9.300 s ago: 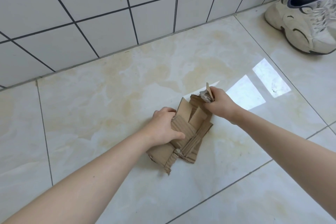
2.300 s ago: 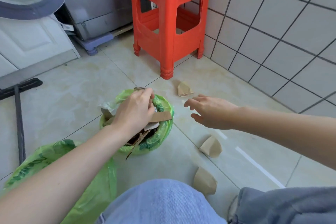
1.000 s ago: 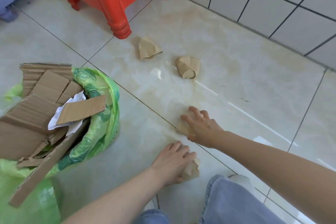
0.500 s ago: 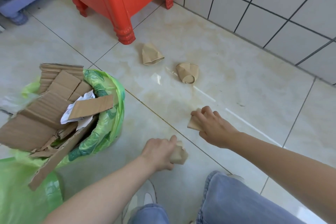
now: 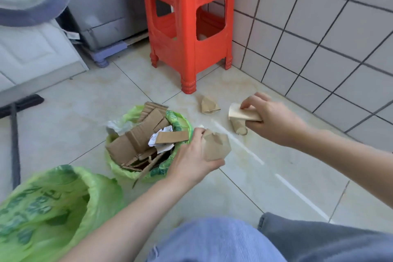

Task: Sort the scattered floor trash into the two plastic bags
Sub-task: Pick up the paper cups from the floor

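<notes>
A: Where are the hands right now?

B: Both are loaded. The left hand (image 5: 194,156) is closed around a crushed paper cup (image 5: 215,144), just beside the rim of the far green bag (image 5: 179,120), the one stuffed with cardboard scraps (image 5: 138,136) and crumpled white paper (image 5: 161,137). The right hand (image 5: 270,117) pinches a flattened paper cup (image 5: 242,114) above the floor.

A: So the step is dropping cups into a bag?

B: That is my reading. The left cup is nearest, so it should go first.

A: Any advice on doing it well?

B: The cardboard is piled above the rim, and one strip sticks out toward the left hand. I would carry the cup right over the pile and press it into a gap, not let go at the edge, or it may slide back onto the tiles.

A: And the near green bag (image 5: 63,202)?

B: It stands open at the lower left; I cannot see what is in it.

A: What is left on the floor?

B: One cup (image 5: 209,105) lies near the red stool (image 5: 188,27), and another cup (image 5: 240,128) lies under the right hand.
</notes>
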The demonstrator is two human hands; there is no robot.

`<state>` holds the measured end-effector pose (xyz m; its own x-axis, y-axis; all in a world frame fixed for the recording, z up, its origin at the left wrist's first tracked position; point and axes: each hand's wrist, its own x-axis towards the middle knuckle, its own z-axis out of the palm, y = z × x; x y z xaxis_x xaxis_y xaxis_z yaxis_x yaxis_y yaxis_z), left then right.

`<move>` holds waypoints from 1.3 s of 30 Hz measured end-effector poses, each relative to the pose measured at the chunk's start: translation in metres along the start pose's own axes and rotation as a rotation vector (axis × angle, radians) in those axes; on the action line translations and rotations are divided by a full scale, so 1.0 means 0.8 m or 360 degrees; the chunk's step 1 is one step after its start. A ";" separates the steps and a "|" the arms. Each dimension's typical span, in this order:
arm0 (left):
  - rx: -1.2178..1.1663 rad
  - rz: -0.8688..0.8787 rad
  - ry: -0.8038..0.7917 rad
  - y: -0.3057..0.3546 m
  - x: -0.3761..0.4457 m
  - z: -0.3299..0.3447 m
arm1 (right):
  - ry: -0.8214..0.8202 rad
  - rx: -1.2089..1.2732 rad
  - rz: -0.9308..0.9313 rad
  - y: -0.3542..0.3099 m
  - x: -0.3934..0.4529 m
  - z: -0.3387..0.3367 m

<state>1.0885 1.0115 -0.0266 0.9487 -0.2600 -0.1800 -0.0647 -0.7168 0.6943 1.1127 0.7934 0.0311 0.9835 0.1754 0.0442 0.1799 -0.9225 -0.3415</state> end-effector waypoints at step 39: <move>0.0222 -0.0946 0.0370 -0.287 -0.216 -0.256 | -0.1127 0.0022 -0.0385 -0.439 0.085 0.133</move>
<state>1.0030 1.3532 -0.0121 0.8764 0.3419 -0.3392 0.4667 -0.7766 0.4232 1.1141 1.1657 0.0544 0.6682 0.5565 -0.4937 0.3848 -0.8265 -0.4108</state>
